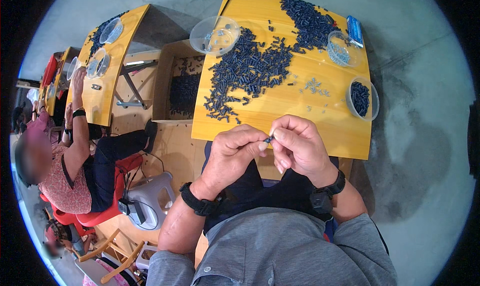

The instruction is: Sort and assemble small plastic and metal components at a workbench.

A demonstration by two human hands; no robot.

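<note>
In front of my body, just off the near edge of the yellow table (280, 118), my two hands meet. My left hand (231, 151) is closed, with thumb and forefinger pinching a small black plastic piece (268, 140). Against the upper end of that piece, the thumb and forefinger of my right hand (300, 145) are pinched together. Whether a separate small part sits in the right fingertips is too small to tell. A large spread of short black tubular pieces (250, 68) covers the table beyond, and several small silver metal parts (313, 86) lie to its right.
Clear plastic bowls stand at the table's far left (215, 36), far right (343, 48) and right edge (372, 103). A blue box (354, 32) lies behind them. Left are a cardboard box (159, 103) of black pieces and a seated person (70, 171) at another table (107, 81).
</note>
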